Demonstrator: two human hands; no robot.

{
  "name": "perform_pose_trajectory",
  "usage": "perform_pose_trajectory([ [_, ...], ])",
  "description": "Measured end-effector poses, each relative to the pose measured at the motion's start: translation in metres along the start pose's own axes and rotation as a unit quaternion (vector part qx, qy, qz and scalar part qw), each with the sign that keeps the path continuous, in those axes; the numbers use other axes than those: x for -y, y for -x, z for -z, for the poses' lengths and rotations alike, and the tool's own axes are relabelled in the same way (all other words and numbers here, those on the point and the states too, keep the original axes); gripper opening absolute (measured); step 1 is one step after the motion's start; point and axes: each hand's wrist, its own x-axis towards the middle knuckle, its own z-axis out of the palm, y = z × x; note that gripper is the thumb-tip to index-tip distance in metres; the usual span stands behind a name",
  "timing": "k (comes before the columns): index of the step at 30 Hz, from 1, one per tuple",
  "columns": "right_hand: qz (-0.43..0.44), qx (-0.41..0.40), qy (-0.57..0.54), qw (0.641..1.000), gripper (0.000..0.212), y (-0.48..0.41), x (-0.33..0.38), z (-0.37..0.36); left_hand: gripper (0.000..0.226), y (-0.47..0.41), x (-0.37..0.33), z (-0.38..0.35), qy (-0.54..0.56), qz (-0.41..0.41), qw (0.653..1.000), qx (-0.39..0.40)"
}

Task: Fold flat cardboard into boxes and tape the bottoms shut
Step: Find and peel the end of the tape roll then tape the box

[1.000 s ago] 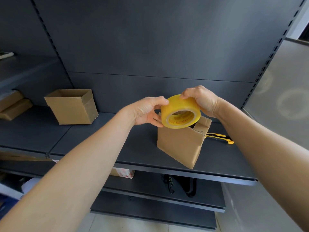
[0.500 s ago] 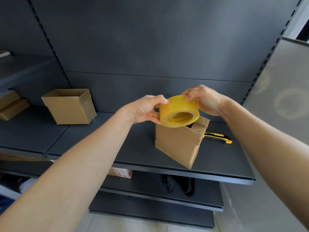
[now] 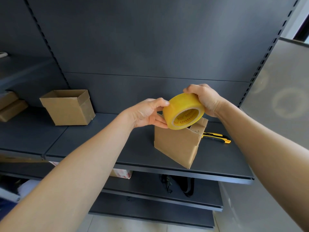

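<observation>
A yellow roll of packing tape [image 3: 183,111] is held in the air just above a small folded cardboard box [image 3: 177,144] that stands on the dark shelf [image 3: 103,148]. My right hand [image 3: 203,99] grips the roll from the top right, fingers curled over its rim. My left hand [image 3: 148,113] holds the roll's left edge, thumb on top and fingers beneath. The box's open flaps sit partly hidden behind the roll.
A yellow and black utility knife [image 3: 215,137] lies on the shelf just right of the box. An open assembled box [image 3: 68,107] stands at the left, with flat cardboard [image 3: 10,106] stacked further left. Lower shelves hold a dark strap [image 3: 177,185] and a small package [image 3: 122,173].
The roll has tilted and turned slightly between my hands, staying above the box. Both hands keep their hold.
</observation>
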Motion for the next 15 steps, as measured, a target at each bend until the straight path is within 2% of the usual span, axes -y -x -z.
perform_pose_trajectory([
  [3,0.023,-0.047,0.034,0.998,0.016,0.0005,0.0039,-0.0066,0.035,-0.0012,-0.0057,-0.0053,-0.022,-0.002,1.000,-0.014],
  [8,0.013,-0.112,0.014,0.993,0.020,0.0032,0.0027,-0.0094,0.029,-0.0005,-0.0067,-0.0065,-0.021,-0.008,0.999,-0.027],
  [15,0.012,-0.129,0.006,0.992,0.026,0.0053,0.0004,-0.0106,0.026,0.0016,-0.0079,-0.0089,-0.024,-0.003,0.999,-0.022],
])
